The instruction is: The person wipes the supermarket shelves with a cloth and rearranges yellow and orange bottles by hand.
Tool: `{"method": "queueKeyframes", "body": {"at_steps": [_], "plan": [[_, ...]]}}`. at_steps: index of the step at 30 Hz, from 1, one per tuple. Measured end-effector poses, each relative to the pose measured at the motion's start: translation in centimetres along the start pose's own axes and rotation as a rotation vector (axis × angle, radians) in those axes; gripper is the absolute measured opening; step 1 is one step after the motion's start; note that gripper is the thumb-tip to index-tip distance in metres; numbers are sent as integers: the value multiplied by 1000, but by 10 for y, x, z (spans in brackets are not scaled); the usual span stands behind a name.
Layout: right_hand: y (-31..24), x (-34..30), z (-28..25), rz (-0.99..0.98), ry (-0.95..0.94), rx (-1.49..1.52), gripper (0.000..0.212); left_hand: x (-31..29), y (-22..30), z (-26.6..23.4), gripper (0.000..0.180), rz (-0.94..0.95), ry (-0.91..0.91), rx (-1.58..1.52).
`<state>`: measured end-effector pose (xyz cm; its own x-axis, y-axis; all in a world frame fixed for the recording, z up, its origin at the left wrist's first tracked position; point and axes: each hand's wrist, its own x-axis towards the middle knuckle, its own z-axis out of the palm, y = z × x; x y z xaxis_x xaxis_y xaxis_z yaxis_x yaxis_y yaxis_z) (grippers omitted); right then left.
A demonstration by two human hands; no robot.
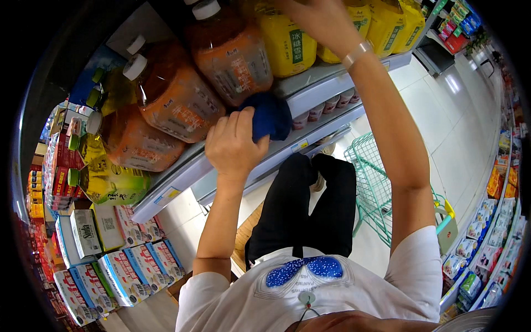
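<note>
My left hand (pixel 235 141) is closed round a bunched dark blue cloth (pixel 271 116) at the front edge of the shelf. The cloth is beside a large bottle of orange drink (pixel 235 61) with a white cap. My right hand (pixel 323 25) reaches up to the top of the picture, over a yellow bottle (pixel 287 47) on the same shelf. Its fingers are cut off by the picture's edge, so what they hold or touch is hidden. More yellow bottles (pixel 387 27) stand to its right. Two more orange bottles (pixel 180 102) lean tilted to the left of the cloth.
Green-capped bottles (pixel 113 180) sit at the shelf's left end. Small cups (pixel 315 113) line the shelf below. A green wire shopping cart (pixel 370 182) stands by my right leg. Stacked cartons (pixel 127 271) are on the left, and another stocked shelf (pixel 478 260) is across the aisle.
</note>
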<state>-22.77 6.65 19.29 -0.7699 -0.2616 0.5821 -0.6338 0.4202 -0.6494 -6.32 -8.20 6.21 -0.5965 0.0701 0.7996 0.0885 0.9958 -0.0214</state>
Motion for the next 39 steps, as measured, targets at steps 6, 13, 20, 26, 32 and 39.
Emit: {"method": "queueKeyframes", "body": {"at_steps": [6, 13, 20, 26, 32, 39], "plan": [[37, 40, 42, -159, 160, 58, 50, -4, 1, 1, 41, -21, -13, -9], [26, 33, 40, -183, 166, 98, 42, -7, -2, 2, 43, -10, -7, -18], [28, 31, 36, -172, -40, 515, 34, -3, -1, 2, 41, -7, -5, -44], [52, 63, 20, -90, 111, 532, 30, 0, 0, 2, 37, -8, -8, -93], [32, 112, 31, -863, -82, -827, 26, -4, -3, 2, 36, -4, -7, -97], [6, 96, 32, -412, -155, -593, 32, -7, -5, 2, 38, -1, 6, -79]]}}
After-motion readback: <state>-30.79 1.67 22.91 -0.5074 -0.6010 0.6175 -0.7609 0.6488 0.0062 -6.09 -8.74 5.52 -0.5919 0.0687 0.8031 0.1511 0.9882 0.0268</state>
